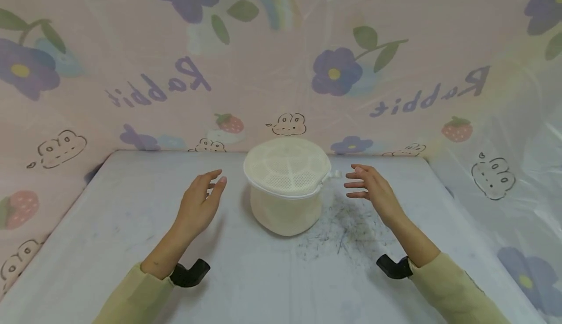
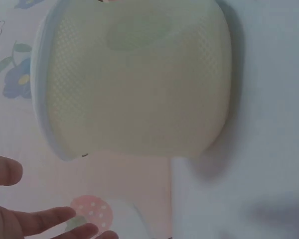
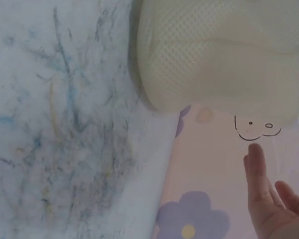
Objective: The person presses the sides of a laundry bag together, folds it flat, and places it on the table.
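Observation:
A cream mesh laundry bag [image 1: 285, 212], round and upright with a domed lid, stands in the middle of the table. White piping runs around its top edge, and a small white tab [image 1: 336, 173] sticks out on the right. My left hand [image 1: 199, 202] hovers to the left of the bag, fingers loosely extended and holding nothing. On the other side, my right hand [image 1: 373, 190] is held in the air near the tab, fingers spread and not touching it. Both wrist views show the mesh side wall of the bag [image 2: 139, 89] apart from the fingers.
The white table [image 1: 131, 216] bears dark scribbled marks [image 1: 347, 226] right of the bag. A pink printed curtain [image 1: 263, 70] hangs behind, and a pale sheet continues down the right side. Black curved pieces [image 1: 190, 273] sit at both wrists, by the sleeves.

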Demonstrator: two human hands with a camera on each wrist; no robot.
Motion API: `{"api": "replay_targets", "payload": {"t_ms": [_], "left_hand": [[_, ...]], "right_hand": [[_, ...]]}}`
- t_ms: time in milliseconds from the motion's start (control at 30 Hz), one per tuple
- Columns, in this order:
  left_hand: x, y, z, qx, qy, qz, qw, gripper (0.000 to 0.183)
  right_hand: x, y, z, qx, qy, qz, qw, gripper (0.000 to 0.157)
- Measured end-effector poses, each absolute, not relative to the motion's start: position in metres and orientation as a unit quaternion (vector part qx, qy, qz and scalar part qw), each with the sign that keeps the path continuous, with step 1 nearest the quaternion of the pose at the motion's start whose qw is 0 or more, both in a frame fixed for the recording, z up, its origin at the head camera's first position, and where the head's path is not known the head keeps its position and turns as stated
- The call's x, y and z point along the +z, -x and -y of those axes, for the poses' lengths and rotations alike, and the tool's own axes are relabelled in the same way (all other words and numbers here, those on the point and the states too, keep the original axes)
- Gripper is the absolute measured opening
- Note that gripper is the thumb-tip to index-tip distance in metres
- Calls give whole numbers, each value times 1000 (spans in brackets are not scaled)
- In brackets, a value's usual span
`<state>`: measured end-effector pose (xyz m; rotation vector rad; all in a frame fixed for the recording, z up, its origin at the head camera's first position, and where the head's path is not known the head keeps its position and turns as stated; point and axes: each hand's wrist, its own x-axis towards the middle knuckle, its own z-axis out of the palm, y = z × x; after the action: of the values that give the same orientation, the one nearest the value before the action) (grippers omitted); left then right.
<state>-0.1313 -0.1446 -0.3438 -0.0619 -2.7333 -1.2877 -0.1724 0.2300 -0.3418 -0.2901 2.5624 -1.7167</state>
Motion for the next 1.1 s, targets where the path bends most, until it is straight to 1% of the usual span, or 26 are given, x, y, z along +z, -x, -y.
{"api": "replay_targets", "payload": {"t_ms": [100, 233, 367, 533, 767, 1100], "left_hand": [[-340, 134, 143, -480, -3, 877, 23, 51], [-333, 137, 141, -576, -37, 815, -44, 51], [-328, 140, 138, -638, -56, 764, -81, 54], [-324, 144, 133, -671, -71, 732, -97, 59], [-322, 150, 124, -666, -67, 736, -105, 61], [-320, 162, 111, -622, -95, 768, -122, 70]], "right_hand": [[-339, 175, -229, -584, 72, -806, 60, 63], [-336, 181, -227, -608, 41, -786, 108, 67], [-333, 186, -224, -613, 24, -779, 128, 71], [-331, 191, -220, -618, 25, -775, 132, 71], [-324, 197, -211, -624, 31, -769, 139, 67], [-315, 209, -189, -581, -12, -801, 147, 65]]}}
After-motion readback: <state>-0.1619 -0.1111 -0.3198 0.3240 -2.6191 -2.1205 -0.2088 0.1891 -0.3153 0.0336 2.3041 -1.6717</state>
